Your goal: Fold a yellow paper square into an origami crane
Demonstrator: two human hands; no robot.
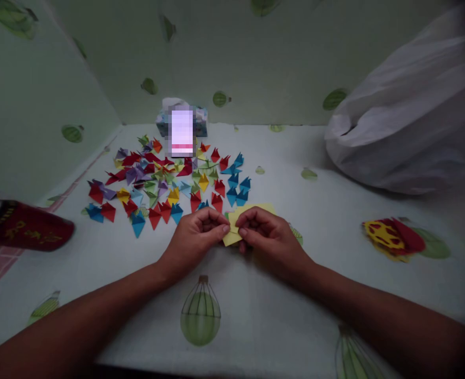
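Observation:
Between my two hands is a small piece of folded yellow paper (231, 238). My left hand (200, 231) pinches its left side between thumb and fingers. On the right side, my right hand (267, 234) has thumb and forefinger closed on the same paper. Just behind my hands, more yellow paper (266, 208) lies on the table, partly covered by my right hand. Many small folded paper pieces (165, 210) in red, blue, green, yellow and purple spread over the table beyond my left hand.
A lit phone (181, 131) leans against a tissue box (201, 121) at the back. The dark red can (30, 223) is at far left. A large white plastic bag (406, 126) fills the back right. Red and yellow cut-out shapes (392, 239) lie on the white patterned table (256, 326).

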